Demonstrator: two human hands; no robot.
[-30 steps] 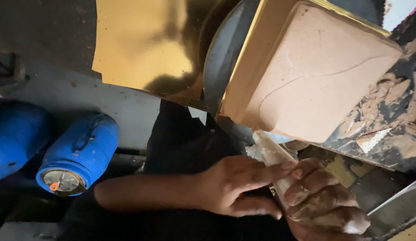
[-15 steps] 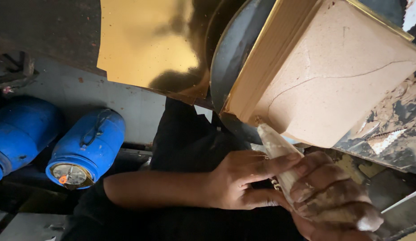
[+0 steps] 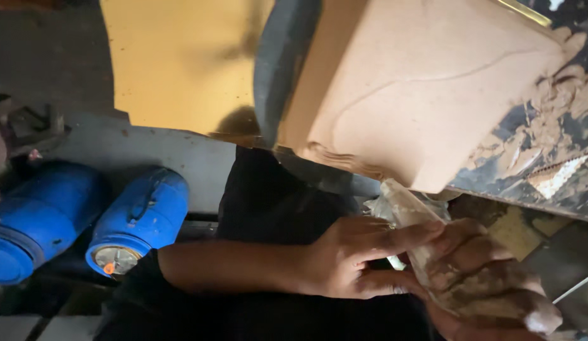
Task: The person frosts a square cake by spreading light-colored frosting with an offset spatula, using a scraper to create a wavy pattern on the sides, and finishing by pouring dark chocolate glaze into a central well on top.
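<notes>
**Both hands on a clay-smeared bag below a tan slab**

Dim workshop floor fills the lower left, where two blue plastic drums [image 3: 142, 221] lie on their sides, well to the left of the hands. Above them a shiny gold sheet [image 3: 180, 63] leans beside a dark curved rim [image 3: 275, 76]. Just above the hands sits a large tan clay slab [image 3: 433, 88], smooth with a faint curved line, resting on a dark counter [image 3: 559, 189] caked with dried clay.

The right hand [image 3: 483, 284], coated in wet clay, has its grip wrapped around a clay-smeared plastic bag [image 3: 411, 215], whose narrow end points up toward the slab's lower edge. The left hand [image 3: 363, 256] reaches across from the left, its grip narrow, fingers pinching the bag just beside the right hand's fingers. Dark clothing shows behind both forearms.
</notes>
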